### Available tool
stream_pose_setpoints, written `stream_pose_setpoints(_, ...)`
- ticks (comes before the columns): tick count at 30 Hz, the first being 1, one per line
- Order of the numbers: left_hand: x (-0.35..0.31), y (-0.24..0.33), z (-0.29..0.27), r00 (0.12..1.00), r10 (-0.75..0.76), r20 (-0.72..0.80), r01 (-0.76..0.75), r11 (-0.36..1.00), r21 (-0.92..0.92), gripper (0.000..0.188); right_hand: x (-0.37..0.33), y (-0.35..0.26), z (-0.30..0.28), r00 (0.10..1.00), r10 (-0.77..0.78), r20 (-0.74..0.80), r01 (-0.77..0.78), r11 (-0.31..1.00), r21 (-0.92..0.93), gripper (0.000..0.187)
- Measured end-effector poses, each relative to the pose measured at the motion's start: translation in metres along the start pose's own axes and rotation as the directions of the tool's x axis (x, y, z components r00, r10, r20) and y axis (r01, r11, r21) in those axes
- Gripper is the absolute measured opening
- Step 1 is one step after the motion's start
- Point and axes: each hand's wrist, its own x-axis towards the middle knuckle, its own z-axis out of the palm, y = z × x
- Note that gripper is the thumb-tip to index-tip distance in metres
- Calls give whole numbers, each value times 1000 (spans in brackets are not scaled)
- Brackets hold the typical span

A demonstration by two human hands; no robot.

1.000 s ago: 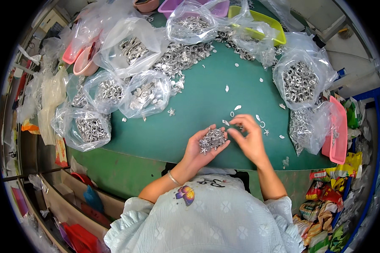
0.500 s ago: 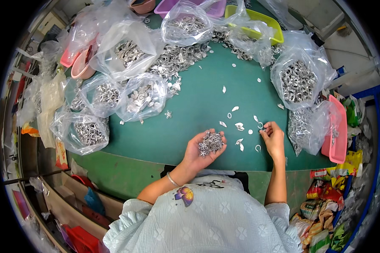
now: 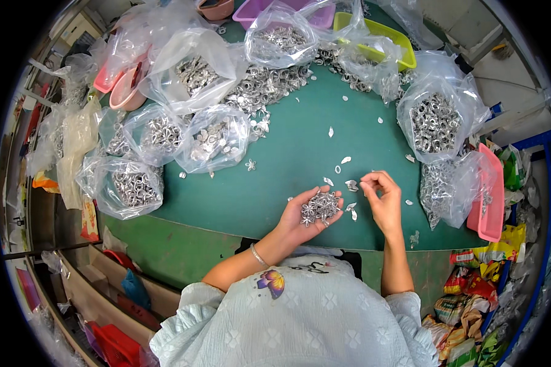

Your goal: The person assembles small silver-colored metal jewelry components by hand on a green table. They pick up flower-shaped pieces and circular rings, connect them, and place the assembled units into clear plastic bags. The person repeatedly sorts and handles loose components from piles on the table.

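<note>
My left hand (image 3: 297, 221) is cupped palm up at the table's near edge, holding a heap of small silver flower-shaped metal pieces (image 3: 320, 208). To its right, my right hand (image 3: 382, 199) is raised over the table with thumb and forefinger pinched together; anything between the tips is too small to make out. Beside those fingertips lie silver leaf-shaped pieces (image 3: 351, 185). Another leaf piece (image 3: 346, 159) and a small ring (image 3: 338, 169) rest a little farther back. A single flower piece (image 3: 251, 164) lies to the left.
Clear plastic bags of silver pieces stand along the left (image 3: 134, 186), the back (image 3: 281, 40) and the right (image 3: 434, 125) of the green table (image 3: 288, 147). Loose pieces are heaped (image 3: 269, 85) at the back. A pink tray (image 3: 491, 196) sits at the right edge, a yellow-green basin (image 3: 404, 49) behind.
My right hand has moved left and closer to my left hand. The open ring at its fingertips and another open ring near it no longer show where they were.
</note>
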Motion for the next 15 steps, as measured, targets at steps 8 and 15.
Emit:
stream_pose_setpoints(8,-5,1,-4,1000,-16,-21,14,995,-103,19,-7,22,9,963,-219,157,269,807,-525,19)
stream_pose_setpoints(15,-8,4,-6,1000,0,-25,-3,995,-96,18,-2,21,10,937,-242,252,345,755,-558,15)
